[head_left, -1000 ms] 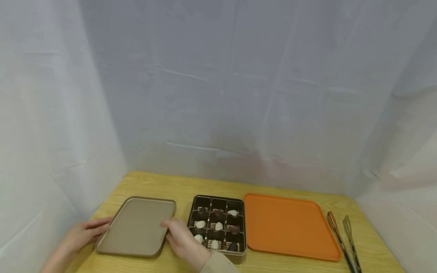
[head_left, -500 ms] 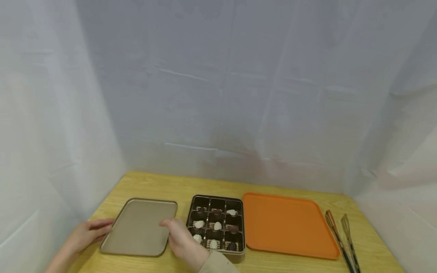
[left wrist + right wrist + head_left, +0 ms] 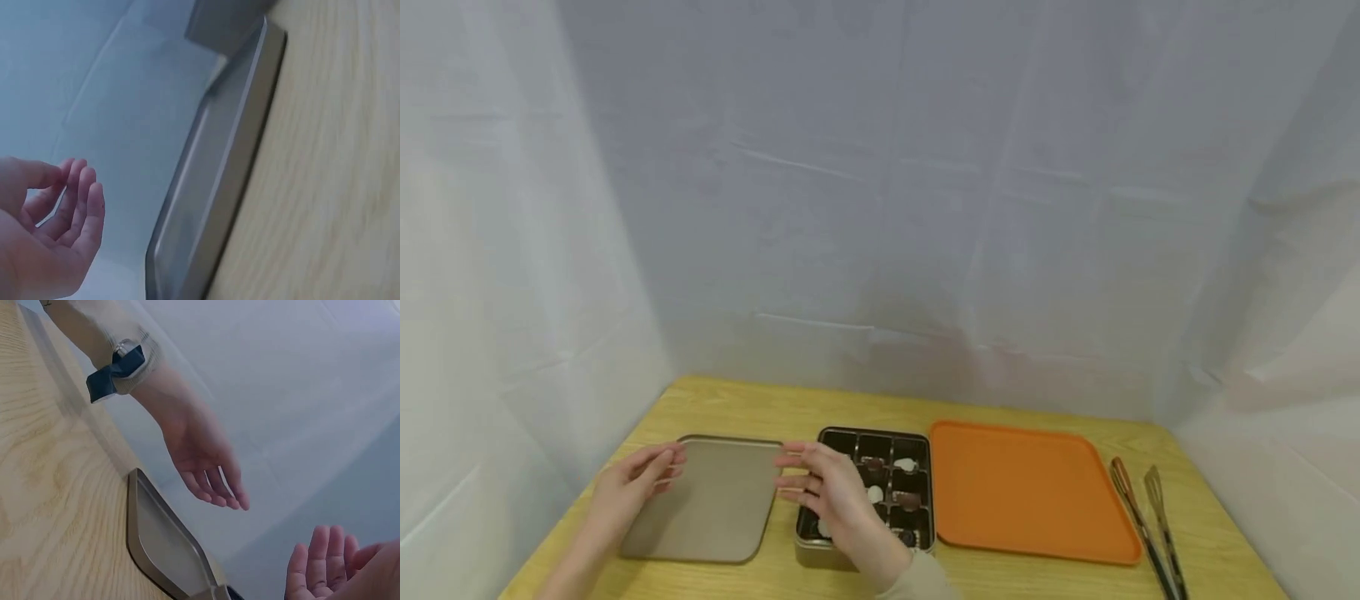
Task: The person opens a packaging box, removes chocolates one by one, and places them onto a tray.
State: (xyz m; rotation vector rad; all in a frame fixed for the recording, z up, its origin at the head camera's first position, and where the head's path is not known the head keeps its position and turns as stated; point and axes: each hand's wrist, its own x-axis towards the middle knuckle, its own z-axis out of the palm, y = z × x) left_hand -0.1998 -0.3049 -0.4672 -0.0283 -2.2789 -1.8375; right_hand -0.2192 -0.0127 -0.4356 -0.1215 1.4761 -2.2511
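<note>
A shallow beige-grey metal tray (image 3: 715, 500) lies flat at the table's left. Above its left edge hovers my left hand (image 3: 628, 492), fingers loosely bent and holding nothing; the left wrist view shows this hand (image 3: 53, 234) apart from the tray wall (image 3: 234, 169). My right hand (image 3: 846, 500) is raised between the tray and a divided metal box (image 3: 917, 433), its fingers spread and nothing in them. Small white and dark brown pieces, like chocolates, sit in the box's black compartments; the hand hides the left part. In the right wrist view the right hand (image 3: 331, 569) is partly cut off.
An orange tray (image 3: 1030, 492) lies right of the box. Two pairs of tongs, one (image 3: 1135, 508) and another (image 3: 1165, 525), lie near the table's right edge. White sheeting (image 3: 880, 208) walls in the back and sides of the wooden table (image 3: 775, 404).
Both hands have let go of the beige-grey tray and lifted off it. The left hand has moved up and right, the right hand up and right over the box. The tray had shifted slightly right.
</note>
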